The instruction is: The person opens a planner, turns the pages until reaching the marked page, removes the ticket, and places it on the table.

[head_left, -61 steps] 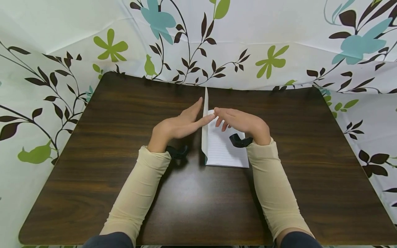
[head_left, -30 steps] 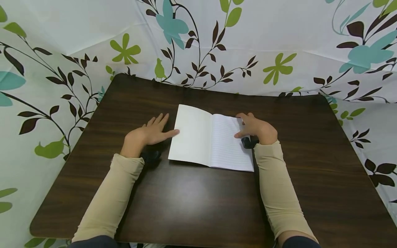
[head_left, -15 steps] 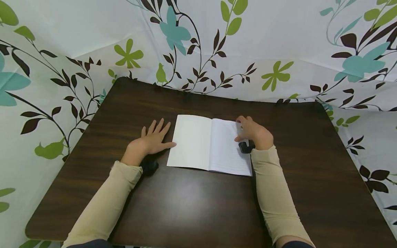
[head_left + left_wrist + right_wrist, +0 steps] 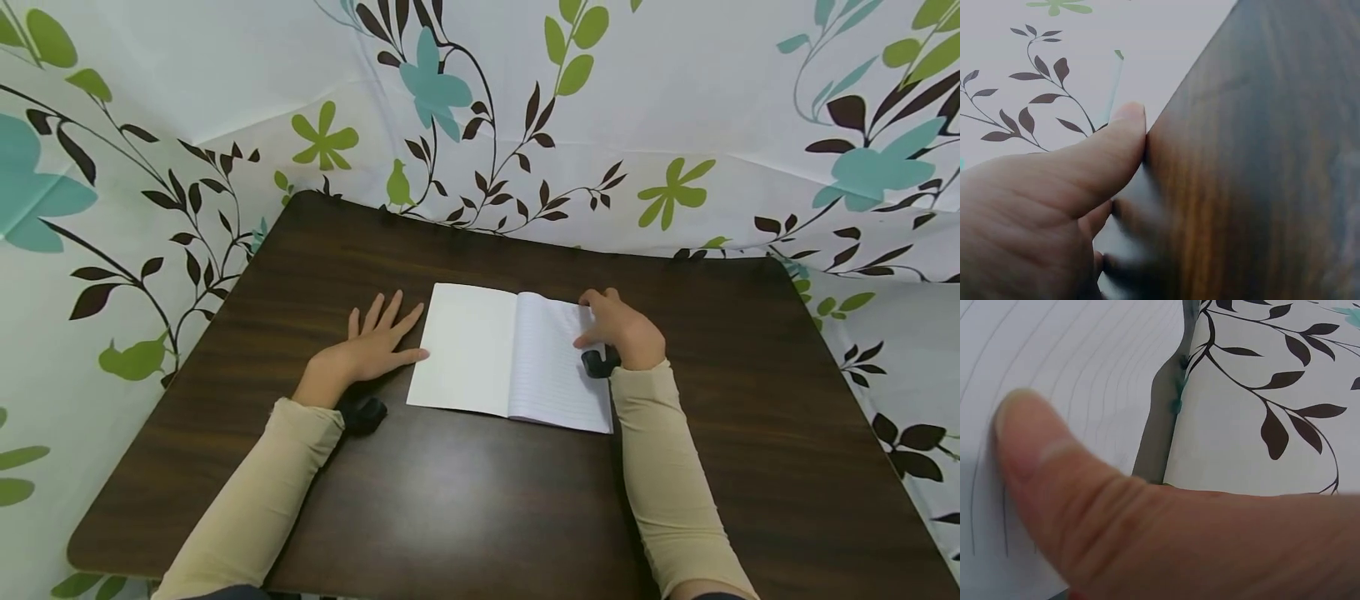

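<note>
An open notebook (image 4: 468,350) lies on the dark wooden table, a blank white side at left and a lined page (image 4: 551,383) at right. My left hand (image 4: 367,350) rests flat on the wood with fingers spread, its thumb tip right at the notebook's left edge. At the upper right edge, my right hand (image 4: 626,329) has its thumb on the lined page and its fingers curled over the edge. In the right wrist view, the thumb (image 4: 1054,469) presses on the ruled paper, which bows; the other fingers are hidden.
The brown table (image 4: 420,517) has rounded corners and extends beyond the notebook on every side. A white cloth (image 4: 600,100) with leaves, flowers and birds hangs behind and beside it. Black wrist cameras (image 4: 363,415) sit under both wrists.
Earlier the notebook's left side stood upright between both hands; it has come down flat to the left. My hands moved apart to its two edges. Lately the lined page has bowed up slightly near the fold.
</note>
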The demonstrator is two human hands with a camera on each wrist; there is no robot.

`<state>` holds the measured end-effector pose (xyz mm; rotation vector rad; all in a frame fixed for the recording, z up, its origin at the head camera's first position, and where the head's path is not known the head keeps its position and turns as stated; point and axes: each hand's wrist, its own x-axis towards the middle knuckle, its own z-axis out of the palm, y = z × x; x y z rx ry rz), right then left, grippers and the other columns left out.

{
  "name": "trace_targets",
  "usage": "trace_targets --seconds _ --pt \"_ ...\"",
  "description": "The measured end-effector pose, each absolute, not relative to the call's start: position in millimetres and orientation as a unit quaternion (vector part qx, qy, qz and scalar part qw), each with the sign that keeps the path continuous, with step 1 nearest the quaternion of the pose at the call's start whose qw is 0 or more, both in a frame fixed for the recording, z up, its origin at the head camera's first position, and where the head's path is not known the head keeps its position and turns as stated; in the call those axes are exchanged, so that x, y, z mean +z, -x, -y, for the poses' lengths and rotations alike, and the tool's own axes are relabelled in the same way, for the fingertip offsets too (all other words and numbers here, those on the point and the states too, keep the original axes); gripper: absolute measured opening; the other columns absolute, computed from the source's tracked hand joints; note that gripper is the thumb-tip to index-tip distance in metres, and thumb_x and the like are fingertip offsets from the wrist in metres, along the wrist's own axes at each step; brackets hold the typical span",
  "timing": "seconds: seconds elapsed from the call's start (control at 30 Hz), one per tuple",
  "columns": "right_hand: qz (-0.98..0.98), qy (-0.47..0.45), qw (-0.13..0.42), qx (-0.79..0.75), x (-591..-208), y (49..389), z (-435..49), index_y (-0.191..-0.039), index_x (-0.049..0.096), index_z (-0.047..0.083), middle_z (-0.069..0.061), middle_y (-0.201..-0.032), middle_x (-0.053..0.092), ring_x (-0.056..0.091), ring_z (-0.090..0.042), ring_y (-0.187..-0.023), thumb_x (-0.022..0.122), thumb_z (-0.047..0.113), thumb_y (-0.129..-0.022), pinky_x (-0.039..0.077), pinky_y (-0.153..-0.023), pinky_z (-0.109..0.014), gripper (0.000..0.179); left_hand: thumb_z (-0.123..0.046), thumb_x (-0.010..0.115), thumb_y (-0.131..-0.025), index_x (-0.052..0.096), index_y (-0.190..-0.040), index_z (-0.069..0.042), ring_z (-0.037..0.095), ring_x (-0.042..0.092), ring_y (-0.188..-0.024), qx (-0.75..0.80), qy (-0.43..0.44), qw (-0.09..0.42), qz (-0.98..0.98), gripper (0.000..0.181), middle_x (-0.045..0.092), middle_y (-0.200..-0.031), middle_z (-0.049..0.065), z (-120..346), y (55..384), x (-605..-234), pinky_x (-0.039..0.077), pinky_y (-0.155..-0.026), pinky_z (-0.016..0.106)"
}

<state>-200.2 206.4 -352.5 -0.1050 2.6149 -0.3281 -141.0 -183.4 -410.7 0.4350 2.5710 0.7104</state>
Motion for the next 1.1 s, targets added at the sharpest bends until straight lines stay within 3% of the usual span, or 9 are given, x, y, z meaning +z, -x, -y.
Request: trace_targets --seconds 0.17,0.33,0.6,0.9,1.1 --pt "-0.96 0.066 0.244 -0.12 -348.4 197.0 -206.7 -0.149 0.047 -0.001 -0.031 -0.146 0.044 0.055 -0.042 -0.126 0.082 0.018 -0.092 0.048 -0.108 -0.06 0.069 -0.073 0.044 -0.1 0.006 -0.17 -0.028 0.042 -0.025 -0.16 0.248 -0.16 0.216 -0.931 0.091 -0.019 -0.175 0.014 184.6 139.7 -417.0 -0.02 -0.121 0.071" --pt "-0.958 0.092 0.234 -0.136 -350.9 196.6 -209.3 -0.133 0.058 -0.003 -0.028 -0.135 0.054 0.057 -0.039 -0.118 0.079 0.013 -0.093 0.052 -0.102 -0.054 0.048 -0.074 0.044 -0.1 0.008 -0.169 -0.029 0.041 -0.026 -0.16 0.255 -0.159 0.218 -0.928 0.09 -0.018 -0.175 0.012 185.7 133.9 -421.7 -0.02 -0.12 0.071" --pt "-0.953 0.089 0.233 -0.17 -348.8 202.9 -217.8 -0.109 0.065 0.003 -0.012 -0.1 0.063 0.058 -0.026 -0.092 0.073 0.023 -0.099 0.049 -0.078 -0.036 0.023 -0.063 0.048 -0.104 0.009 -0.169 -0.029 0.04 -0.026 -0.16 0.253 -0.162 0.204 -0.932 0.083 -0.018 -0.176 0.011 184.3 139.9 -419.2 -0.019 -0.121 0.07" --pt "-0.961 0.105 0.183 -0.179 -345.9 207.1 -228.8 -0.109 0.066 0.001 -0.014 -0.099 0.062 0.056 -0.026 -0.088 0.067 0.021 -0.103 0.047 -0.077 -0.037 0.021 -0.057 0.049 -0.106 0.011 -0.17 -0.026 0.046 -0.023 -0.159 0.246 -0.169 0.201 -0.933 0.081 -0.015 -0.175 0.017 181.6 141.5 -411.5 -0.019 -0.119 0.074" --pt "-0.954 0.105 0.199 -0.2 -349.1 210.9 -234.6 -0.111 0.066 0.0 -0.016 -0.092 0.067 0.058 -0.023 -0.077 0.06 0.02 -0.107 0.048 -0.072 -0.034 0.021 -0.055 0.051 -0.106 0.013 -0.17 -0.024 0.046 -0.022 -0.159 0.255 -0.172 0.199 -0.93 0.081 -0.014 -0.175 0.018 181.5 139.9 -411.2 -0.018 -0.119 0.075"
